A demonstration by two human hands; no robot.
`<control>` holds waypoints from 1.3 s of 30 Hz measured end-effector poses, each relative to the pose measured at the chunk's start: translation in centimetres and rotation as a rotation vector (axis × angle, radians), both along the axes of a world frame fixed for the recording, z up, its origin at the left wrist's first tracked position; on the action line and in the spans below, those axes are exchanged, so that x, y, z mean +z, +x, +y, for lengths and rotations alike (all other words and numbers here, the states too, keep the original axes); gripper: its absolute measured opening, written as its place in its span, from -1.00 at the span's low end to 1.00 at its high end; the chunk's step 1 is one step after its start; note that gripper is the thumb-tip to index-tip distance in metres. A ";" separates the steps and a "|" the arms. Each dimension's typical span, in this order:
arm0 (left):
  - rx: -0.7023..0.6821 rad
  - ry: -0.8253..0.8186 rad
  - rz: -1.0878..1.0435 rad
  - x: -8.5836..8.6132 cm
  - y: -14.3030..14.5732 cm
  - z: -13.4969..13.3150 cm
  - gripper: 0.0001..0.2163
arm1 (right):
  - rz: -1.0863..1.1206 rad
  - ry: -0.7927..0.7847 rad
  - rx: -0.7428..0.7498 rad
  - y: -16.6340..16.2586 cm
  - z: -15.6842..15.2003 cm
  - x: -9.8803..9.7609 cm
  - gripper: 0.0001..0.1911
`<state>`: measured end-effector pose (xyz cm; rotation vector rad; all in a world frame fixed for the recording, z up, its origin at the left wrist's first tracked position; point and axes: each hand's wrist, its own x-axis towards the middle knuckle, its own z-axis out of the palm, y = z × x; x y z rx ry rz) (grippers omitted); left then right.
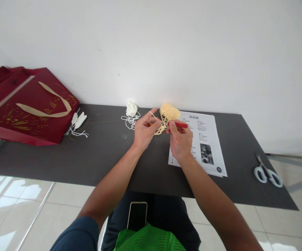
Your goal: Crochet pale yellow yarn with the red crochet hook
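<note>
While the left hand (143, 130) pinches cream yarn (169, 112) taut over its finger, the right hand (180, 139) grips a red crochet hook (178, 124) beside a printed pattern sheet (205, 139)

Dark counter (101, 157) bearing a printed sheet (208, 139). Right hand (179, 139) over the sheet's left edge, pinching a red crochet hook (179, 124). Left hand (144, 130) just left of the sheet, gripping strands of cream yarn (169, 112), whose ball sits at the sheet's top-left corner. White yarn (131, 108) farther left; red gift bag (30, 104) far left. Scissors (267, 172) right of the sheet.
</note>
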<state>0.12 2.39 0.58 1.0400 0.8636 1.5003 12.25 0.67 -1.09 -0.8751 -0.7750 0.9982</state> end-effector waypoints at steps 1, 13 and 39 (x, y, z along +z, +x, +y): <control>-0.006 -0.021 -0.027 0.0 0.0 0.0 -0.47 | -0.060 0.006 -0.013 0.1 -0.2 -0.1 -0.79; -0.114 -0.333 -0.394 0.4 0.2 0.2 -0.56 | -0.628 0.299 -0.105 0.7 -1.4 -0.5 -0.82; -0.079 -0.108 -0.155 0.2 0.1 0.0 -0.55 | -0.022 0.247 0.119 2.2 0.6 1.2 -0.84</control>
